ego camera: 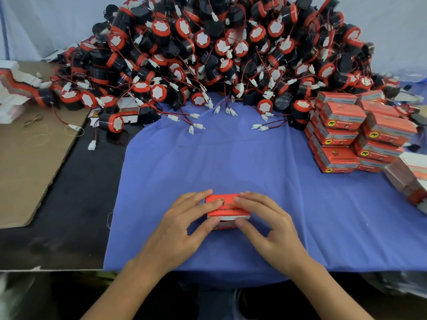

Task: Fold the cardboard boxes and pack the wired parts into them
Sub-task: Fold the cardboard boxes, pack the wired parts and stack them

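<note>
A small red cardboard box (227, 210) sits on the blue cloth (231, 158) near the table's front edge. My left hand (182, 224) holds its left side, fingers on the top and thumb against the front face. On the other side, my right hand (268, 227) grips it the same way, with the thumb pressed on the white front flap. A big heap of black and red wired parts (226, 54) with white connectors fills the back of the table.
Closed red boxes (355, 132) are stacked at the right. Flat unfolded boxes (409, 179) lie in a pile at the far right edge, and more (13, 88) at the far left. A brown cardboard sheet (30, 158) with rubber bands covers the left side.
</note>
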Tool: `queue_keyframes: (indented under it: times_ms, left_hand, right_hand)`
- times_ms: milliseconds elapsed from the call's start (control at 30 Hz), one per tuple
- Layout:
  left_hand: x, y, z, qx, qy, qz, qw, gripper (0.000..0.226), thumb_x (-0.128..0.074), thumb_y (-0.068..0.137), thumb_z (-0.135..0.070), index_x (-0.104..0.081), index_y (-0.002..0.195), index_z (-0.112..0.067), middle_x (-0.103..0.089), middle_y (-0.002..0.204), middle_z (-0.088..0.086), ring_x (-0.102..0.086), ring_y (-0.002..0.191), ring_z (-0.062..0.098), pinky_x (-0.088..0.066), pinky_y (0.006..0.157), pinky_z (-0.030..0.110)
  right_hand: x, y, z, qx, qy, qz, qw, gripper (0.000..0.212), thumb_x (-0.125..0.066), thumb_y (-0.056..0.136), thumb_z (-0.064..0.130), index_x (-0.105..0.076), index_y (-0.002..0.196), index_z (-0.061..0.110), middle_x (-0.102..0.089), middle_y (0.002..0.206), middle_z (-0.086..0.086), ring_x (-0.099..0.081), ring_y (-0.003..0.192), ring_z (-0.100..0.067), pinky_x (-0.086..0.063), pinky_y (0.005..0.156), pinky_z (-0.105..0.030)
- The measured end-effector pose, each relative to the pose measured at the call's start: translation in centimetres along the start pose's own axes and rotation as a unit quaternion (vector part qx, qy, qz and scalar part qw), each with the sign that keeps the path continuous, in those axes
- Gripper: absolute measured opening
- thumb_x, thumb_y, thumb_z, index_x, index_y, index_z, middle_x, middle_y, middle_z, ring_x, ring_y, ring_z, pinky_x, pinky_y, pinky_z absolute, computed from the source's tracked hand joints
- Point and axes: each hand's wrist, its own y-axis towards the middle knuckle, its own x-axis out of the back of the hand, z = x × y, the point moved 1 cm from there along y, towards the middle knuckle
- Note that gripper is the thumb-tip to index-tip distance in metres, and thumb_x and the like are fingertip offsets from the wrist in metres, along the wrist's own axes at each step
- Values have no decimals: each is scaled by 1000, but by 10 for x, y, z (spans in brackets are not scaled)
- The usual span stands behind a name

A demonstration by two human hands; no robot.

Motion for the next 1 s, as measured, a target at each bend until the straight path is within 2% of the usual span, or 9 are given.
queue_keyframes:
  times_ms: [133, 267, 467, 600, 733, 800, 867, 933, 1000]
  left_hand:
    - [-1, 0, -1, -45, 29, -41, 998, 33, -63, 99, -37, -72, 129, -27, -57, 140, -11, -53, 121, 9, -42, 104, 20]
    - [0, -2, -2, -73, 45, -66, 994, 31, -68, 98, -33, -72, 127, -24, -64, 125, -12, -58, 113, 8, -45, 101, 22]
    - [-2, -8, -3, -99, 73, -88, 988, 19, -68, 98, -27, -78, 108, -14, -68, 126, -4, -63, 107, 15, -49, 99, 27]
    - [-3, -12, -9, -105, 118, -98, 982, 20, -67, 100, -26, -78, 109, -12, -69, 123, -3, -63, 106, 19, -50, 97, 28]
    - [0, -13, -21, -127, 207, -93, 966, 22, -63, 101, -25, -77, 110, -12, -70, 121, 0, -63, 105, 20, -51, 97, 29]
    - [2, -16, -28, -141, 273, -71, 949, 27, -55, 101, -24, -77, 112, -11, -71, 122, 3, -66, 103, 24, -56, 91, 35]
    - [2, -20, -34, -137, 328, -37, 934, 36, -50, 93, -17, -75, 118, -10, -71, 126, 6, -69, 102, 27, -62, 76, 40]
    - [0, -24, -38, -131, 361, -10, 923, 43, -53, 83, -12, -75, 120, -7, -71, 128, 9, -72, 101, 28, -62, 66, 37]
    - [-1, -26, -41, -120, 372, 0, 921, 45, -56, 79, -13, -75, 119, -5, -72, 126, 11, -74, 100, 27, -61, 62, 35]
  right_hand:
    - [-2, 1, 1, -17, 8, -2, 1000, 30, -69, 95, 30, -73, 125, 30, -61, 136, 14, -57, 131, -12, -48, 108, -31]
    - [-2, -3, 3, 18, -40, 12, 999, 34, -59, 101, 28, -69, 133, 28, -55, 146, 12, -50, 139, -11, -39, 114, -24]
    - [-3, -4, 3, 50, -65, -15, 996, 30, -67, 97, 13, -74, 125, 20, -64, 136, 7, -58, 131, -9, -47, 109, -29]
    - [-4, -7, 5, 51, -64, -31, 996, 24, -69, 94, 12, -77, 116, 16, -65, 135, 3, -60, 129, -9, -50, 107, -31]
    - [-3, -7, 10, 86, -118, -15, 989, 28, -65, 96, 8, -74, 121, 9, -62, 140, -4, -58, 133, -15, -47, 110, -31]
    - [-3, -11, 13, 106, -160, -6, 981, 33, -64, 95, 5, -70, 128, 5, -60, 143, -8, -56, 135, -21, -47, 111, -35]
    - [-3, -15, 16, 134, -208, 8, 969, 40, -65, 93, 1, -66, 133, 3, -58, 146, -9, -53, 138, -25, -47, 112, -37]
    - [-2, -19, 18, 154, -258, 28, 953, 51, -68, 87, -4, -62, 137, 1, -56, 148, -11, -51, 140, -27, -47, 112, -39]
    - [-2, -24, 19, 147, -294, 45, 943, 64, -70, 78, -7, -58, 141, 1, -53, 150, -12, -49, 142, -28, -48, 111, -39]
